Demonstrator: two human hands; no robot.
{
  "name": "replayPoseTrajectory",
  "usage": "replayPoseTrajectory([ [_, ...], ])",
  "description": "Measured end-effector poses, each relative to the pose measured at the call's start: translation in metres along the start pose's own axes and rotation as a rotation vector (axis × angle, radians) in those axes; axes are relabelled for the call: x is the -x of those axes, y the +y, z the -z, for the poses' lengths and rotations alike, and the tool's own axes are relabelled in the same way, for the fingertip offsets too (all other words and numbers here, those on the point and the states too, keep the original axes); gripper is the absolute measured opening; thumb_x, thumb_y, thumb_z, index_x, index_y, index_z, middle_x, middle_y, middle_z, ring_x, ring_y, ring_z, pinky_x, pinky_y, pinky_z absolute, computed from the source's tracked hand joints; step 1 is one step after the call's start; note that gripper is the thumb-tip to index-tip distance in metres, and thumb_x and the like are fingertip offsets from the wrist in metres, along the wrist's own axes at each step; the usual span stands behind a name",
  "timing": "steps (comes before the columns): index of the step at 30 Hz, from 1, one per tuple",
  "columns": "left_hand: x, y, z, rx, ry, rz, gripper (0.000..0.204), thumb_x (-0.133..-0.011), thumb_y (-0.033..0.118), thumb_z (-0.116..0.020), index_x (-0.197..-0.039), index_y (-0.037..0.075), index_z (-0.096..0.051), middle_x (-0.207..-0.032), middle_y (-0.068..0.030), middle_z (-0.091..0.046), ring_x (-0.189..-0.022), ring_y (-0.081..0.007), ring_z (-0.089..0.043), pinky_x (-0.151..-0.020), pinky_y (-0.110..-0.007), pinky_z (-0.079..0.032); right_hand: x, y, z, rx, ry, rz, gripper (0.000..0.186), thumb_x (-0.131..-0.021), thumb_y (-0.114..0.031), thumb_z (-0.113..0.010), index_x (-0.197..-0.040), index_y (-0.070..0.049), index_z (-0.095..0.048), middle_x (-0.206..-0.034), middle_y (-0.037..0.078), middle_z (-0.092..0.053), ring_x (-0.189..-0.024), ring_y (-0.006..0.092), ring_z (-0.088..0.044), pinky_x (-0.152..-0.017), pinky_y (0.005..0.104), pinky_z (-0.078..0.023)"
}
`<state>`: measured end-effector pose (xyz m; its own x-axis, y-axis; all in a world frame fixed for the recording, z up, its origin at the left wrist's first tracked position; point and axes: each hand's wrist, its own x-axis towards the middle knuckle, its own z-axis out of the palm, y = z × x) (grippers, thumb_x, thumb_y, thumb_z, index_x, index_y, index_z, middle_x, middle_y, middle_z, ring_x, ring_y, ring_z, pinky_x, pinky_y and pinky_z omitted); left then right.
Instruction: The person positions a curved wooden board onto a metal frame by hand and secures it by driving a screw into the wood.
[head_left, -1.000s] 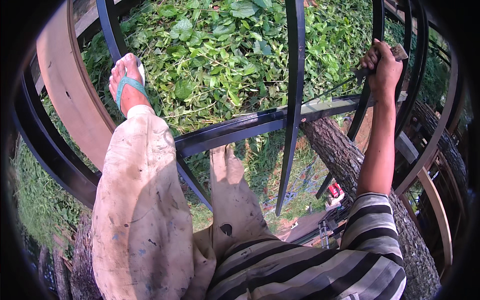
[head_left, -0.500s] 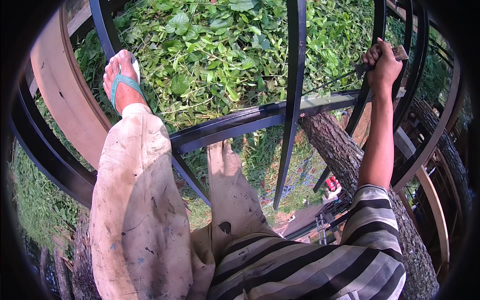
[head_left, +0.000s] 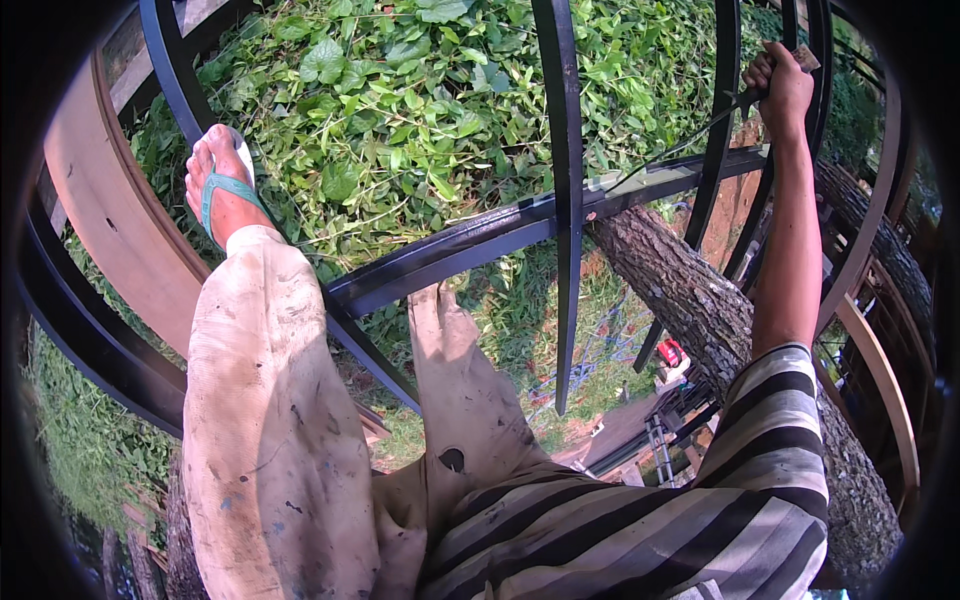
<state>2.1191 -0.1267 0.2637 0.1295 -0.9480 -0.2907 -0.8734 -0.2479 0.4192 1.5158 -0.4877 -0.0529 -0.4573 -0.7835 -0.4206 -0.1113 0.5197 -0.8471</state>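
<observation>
At the upper right, my right hand (head_left: 787, 92) is closed in a fist around the wooden handle of what looks like a handsaw (head_left: 745, 98). Its long, thin dark blade appears nearly edge-on and slightly bowed. The blade slants down and left behind a dark upright slat, towards the top of a dark-painted beam (head_left: 450, 255). I cannot tell whether its far end touches the beam. A pale strip shows along the beam's right part. My left hand is out of the picture.
My sandalled foot (head_left: 228, 190) rests at the upper left beside a curved-looking wooden board (head_left: 125, 215). Dark slats (head_left: 562, 130) cross the view. Below the beam runs a rough log (head_left: 680, 285). Green plants (head_left: 400, 120) grow beyond, with ground and a red object (head_left: 670, 352) far below.
My right hand has moved up and slightly right with the handsaw, and its blade now looks more bowed. The whole view has shifted, so the slats and beam appear further left.
</observation>
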Motion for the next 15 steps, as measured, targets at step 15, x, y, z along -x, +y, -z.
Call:
replayPoseTrajectory([
  [15, -0.035, -0.003, 0.014, -0.094, -0.402, -0.305, 0.049, -0.103, 0.032, -0.033, -0.137, 0.004, -0.055, -0.140, -0.0146, -0.057, -0.135, -0.0474, -0.043, -0.103, -0.060, -0.050, -0.029, 0.002, -0.002, 0.065, -0.147, 0.004, 0.031, -0.097, -0.015, -0.056, -0.069, -0.012, -0.042, -0.056, -0.002, -0.033, -0.047, 0.0116, -0.033, -0.052, 0.0301, -0.033],
])
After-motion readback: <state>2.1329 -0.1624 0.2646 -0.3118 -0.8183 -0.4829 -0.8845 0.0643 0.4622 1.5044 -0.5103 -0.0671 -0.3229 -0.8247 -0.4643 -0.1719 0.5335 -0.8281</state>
